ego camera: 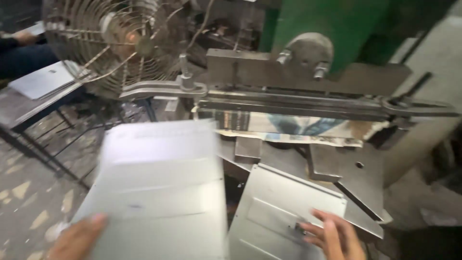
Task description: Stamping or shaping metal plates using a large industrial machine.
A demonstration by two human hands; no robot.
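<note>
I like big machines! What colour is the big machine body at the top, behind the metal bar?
Green. It shows best in the head view, its only view.

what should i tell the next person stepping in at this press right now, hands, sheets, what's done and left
Left hand: holds the lower left edge of a grey metal sheet, lifted and blurred with motion, left of the press bed.
Right hand: fingers rest on a second folded metal panel, which lies tilted against the steel bed plate.
Above the bed runs the horizontal press bar, with newspaper tucked under it. A wire fan stands at upper left.
Done: cannot tell from the sheets.
Left: both sheets are in hand, neither under the bar.
</note>
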